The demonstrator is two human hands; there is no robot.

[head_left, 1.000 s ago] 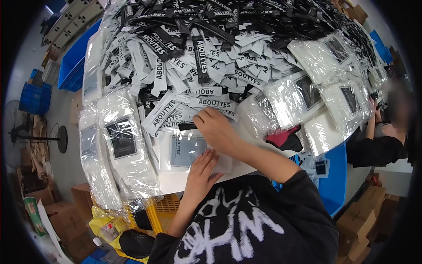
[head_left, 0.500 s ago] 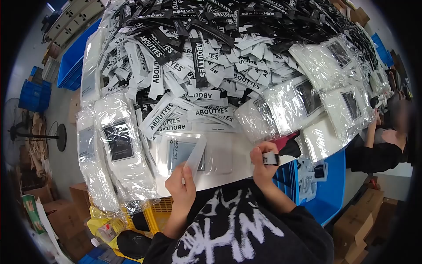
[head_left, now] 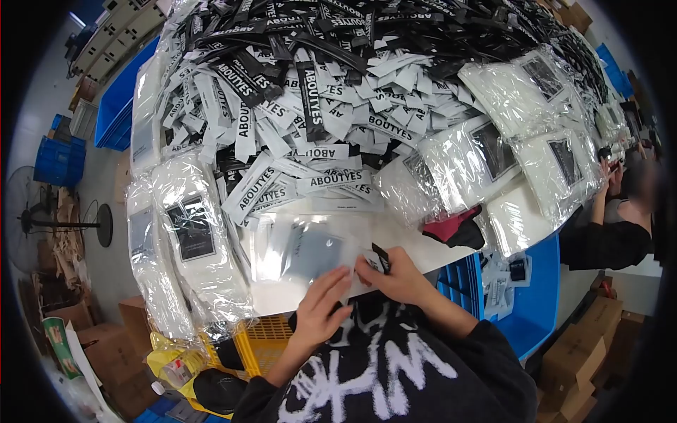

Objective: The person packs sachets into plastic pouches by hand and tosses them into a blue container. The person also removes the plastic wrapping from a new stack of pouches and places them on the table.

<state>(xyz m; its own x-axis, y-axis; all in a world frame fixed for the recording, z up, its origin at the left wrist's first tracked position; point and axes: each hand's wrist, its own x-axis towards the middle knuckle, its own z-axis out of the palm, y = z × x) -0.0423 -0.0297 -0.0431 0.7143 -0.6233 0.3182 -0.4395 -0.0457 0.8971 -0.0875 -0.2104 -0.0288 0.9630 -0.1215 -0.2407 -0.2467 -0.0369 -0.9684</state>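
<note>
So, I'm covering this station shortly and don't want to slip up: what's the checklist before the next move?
1. Right-hand grip has the small black-and-white item: ok.
2. Item is single, not several: cannot tell, partly covered.
3. Left-hand grip is at the near side of the clear bag: ok; firmness, cannot tell.
4. Grey-blue card shows through the bag: ok.
5. Card lettering legible: not ok, blurred.

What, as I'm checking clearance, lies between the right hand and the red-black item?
In the head view, bare white tabletop separates right hand and red-black item.
</note>
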